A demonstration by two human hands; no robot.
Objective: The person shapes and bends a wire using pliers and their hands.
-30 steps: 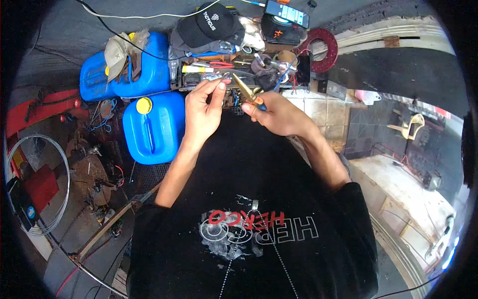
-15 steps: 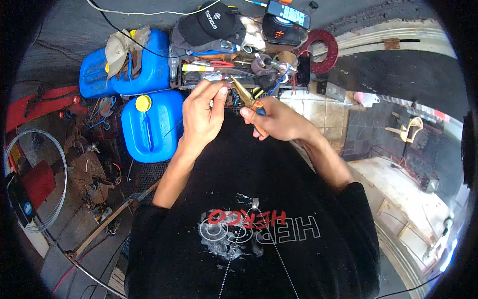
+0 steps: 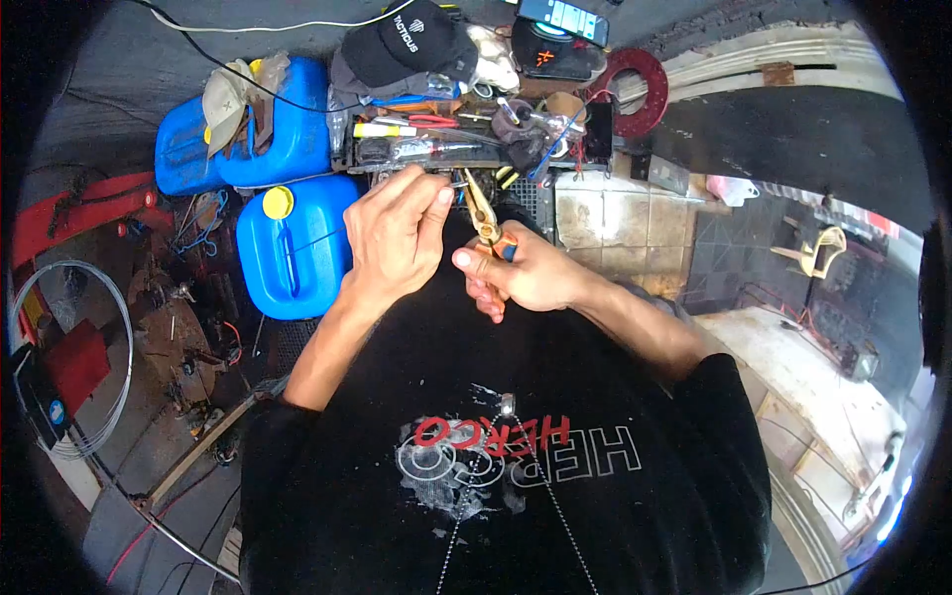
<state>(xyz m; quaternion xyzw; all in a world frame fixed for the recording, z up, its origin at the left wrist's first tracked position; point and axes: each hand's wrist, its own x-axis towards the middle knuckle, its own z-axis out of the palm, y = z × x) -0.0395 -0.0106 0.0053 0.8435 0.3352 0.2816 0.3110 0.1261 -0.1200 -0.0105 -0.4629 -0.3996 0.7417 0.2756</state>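
My right hand [image 3: 526,273] is wrapped round the handles of a pair of long-nose pliers [image 3: 481,210], with brass-coloured jaws and orange and blue grips. The jaws point away from me, and their tips lie beside my left fingertips. My left hand [image 3: 397,228] is closed in a pinch. A short, thin metal piece [image 3: 459,184] sticks out from its fingers toward the pliers' jaws. Whether the jaws touch it I cannot tell. Most of that piece is hidden by my fingers. Both hands are above the front of my black shirt [image 3: 516,397].
Beyond my hands a cluttered tray holds red-handled pliers [image 3: 433,122] and a yellow-and-white tool [image 3: 385,130]. Behind lie a black cap [image 3: 407,45] and a phone [image 3: 563,20]. Blue jerrycans [image 3: 293,253] stand left, near a coil of wire [image 3: 129,347]. A dark red ring [image 3: 650,91] lies right.
The pliers have turned more upright, and their jaws now lie beside the thin metal piece at my left fingertips. My right hand has moved slightly down and left. The view has shifted a little.
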